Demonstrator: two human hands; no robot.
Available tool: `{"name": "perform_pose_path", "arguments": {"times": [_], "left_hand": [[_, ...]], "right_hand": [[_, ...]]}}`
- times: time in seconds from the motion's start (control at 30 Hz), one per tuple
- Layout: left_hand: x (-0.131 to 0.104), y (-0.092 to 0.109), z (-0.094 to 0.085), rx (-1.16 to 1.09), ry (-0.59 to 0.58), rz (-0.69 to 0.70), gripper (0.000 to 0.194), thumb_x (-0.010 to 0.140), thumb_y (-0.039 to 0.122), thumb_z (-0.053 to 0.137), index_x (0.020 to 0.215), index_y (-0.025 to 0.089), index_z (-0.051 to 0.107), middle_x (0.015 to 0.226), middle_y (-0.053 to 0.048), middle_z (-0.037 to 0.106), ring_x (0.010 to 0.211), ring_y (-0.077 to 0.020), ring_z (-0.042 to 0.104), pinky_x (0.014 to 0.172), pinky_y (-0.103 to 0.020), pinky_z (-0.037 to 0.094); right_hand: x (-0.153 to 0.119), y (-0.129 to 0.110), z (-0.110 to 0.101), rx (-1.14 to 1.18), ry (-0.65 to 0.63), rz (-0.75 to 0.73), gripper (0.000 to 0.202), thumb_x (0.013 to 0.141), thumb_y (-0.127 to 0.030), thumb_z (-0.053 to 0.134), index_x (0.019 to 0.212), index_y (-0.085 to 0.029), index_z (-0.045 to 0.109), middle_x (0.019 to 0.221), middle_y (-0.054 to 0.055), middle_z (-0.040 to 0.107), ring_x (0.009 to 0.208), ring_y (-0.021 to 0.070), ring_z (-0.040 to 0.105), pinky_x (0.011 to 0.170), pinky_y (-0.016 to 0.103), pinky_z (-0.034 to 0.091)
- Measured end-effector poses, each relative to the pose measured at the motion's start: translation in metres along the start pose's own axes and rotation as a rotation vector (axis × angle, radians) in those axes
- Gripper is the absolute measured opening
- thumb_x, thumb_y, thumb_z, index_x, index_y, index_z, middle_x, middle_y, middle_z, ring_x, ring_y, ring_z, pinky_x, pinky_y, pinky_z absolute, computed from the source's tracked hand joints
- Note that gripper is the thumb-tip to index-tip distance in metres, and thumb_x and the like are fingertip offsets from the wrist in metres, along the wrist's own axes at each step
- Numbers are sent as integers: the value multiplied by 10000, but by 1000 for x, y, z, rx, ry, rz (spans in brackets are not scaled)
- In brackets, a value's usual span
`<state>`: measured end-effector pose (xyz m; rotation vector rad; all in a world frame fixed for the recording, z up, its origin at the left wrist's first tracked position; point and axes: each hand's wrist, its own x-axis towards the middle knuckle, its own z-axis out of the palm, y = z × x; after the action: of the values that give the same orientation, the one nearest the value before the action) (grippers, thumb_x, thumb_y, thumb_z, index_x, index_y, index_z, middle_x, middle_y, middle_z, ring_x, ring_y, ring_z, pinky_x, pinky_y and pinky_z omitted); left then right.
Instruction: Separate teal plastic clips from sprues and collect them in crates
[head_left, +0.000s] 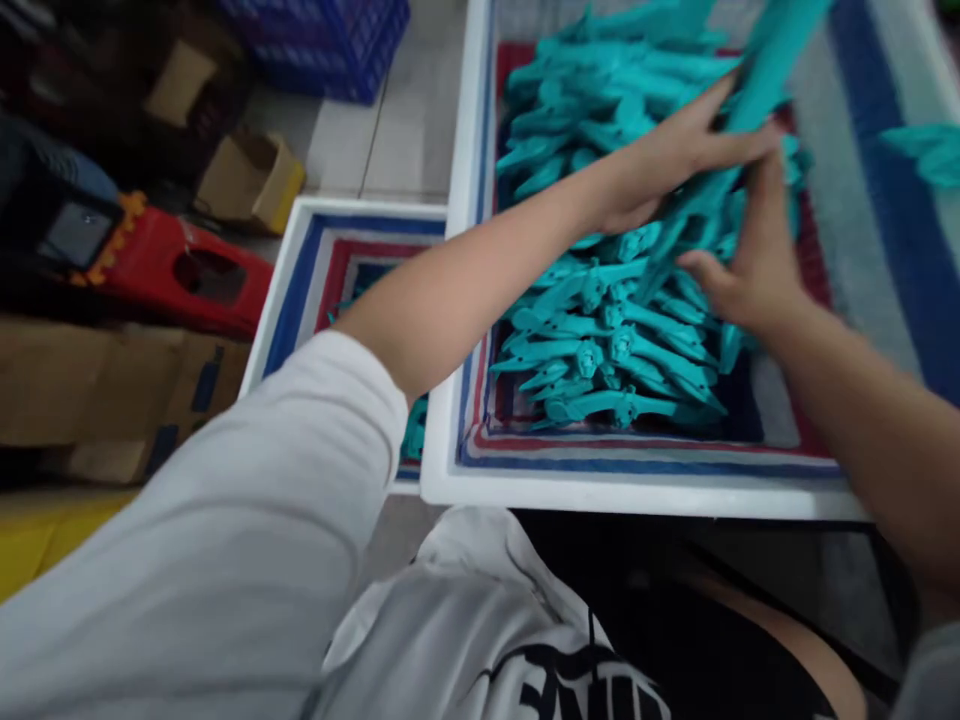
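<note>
My left hand [667, 165] reaches across the large tray and is closed around a long teal plastic part [772, 65], which slants up to the top edge of the view. Just right of it, my right hand [761, 250] has its thumb and fingers on either side of the lower stretch of the same part, its fingertips meeting those of my left hand. Motion blurs the part, and its exact shape is hard to make out. Beneath both hands lies a pile of similar teal plastic parts [600, 340], stacked in rows with pointed ends and small round joints.
The pile sits in a white-rimmed tray [637, 490] lined with striped cloth. To its left, a lower white tray [300, 215] holds more teal pieces. A stray teal piece [930, 150] lies at far right. Behind are a blue crate [322, 45] and a cardboard box [244, 175].
</note>
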<state>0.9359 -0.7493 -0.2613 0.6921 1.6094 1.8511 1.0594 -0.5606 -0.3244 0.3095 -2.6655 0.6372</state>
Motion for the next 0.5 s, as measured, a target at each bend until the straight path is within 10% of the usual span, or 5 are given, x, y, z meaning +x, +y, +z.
{"name": "perform_pose_path", "arguments": {"times": [0.1,0.23,0.5], "left_hand": [[-10,-1,0,-150,-98,129,882,1031,-67,652,1853,226,521,1738,-58,746,1723,-271,612,1349,-292,551],[-16,-12,6,-200,29,276,910,1062,61,587,1923,334,474,1778,-39,658,1700,-430,596,1158,-559,642],[-18,-33,-14,-185,-155,1,1134,837,289,1093,1783,503,505,1522,-27,802,1439,-321,799,1243,-612,678]], "right_hand": [[8,-8,17,-18,38,-40,1319,1100,-1006,461,2002,-84,190,2052,253,130,1939,463,133,1572,702,185],[10,-8,32,21,113,-40,1059,1179,-819,478,2016,-221,225,2040,164,290,1922,454,232,1552,755,273],[20,-10,21,128,362,47,881,1219,-821,316,1747,-228,698,1786,185,673,1711,405,613,1473,645,490]]}}
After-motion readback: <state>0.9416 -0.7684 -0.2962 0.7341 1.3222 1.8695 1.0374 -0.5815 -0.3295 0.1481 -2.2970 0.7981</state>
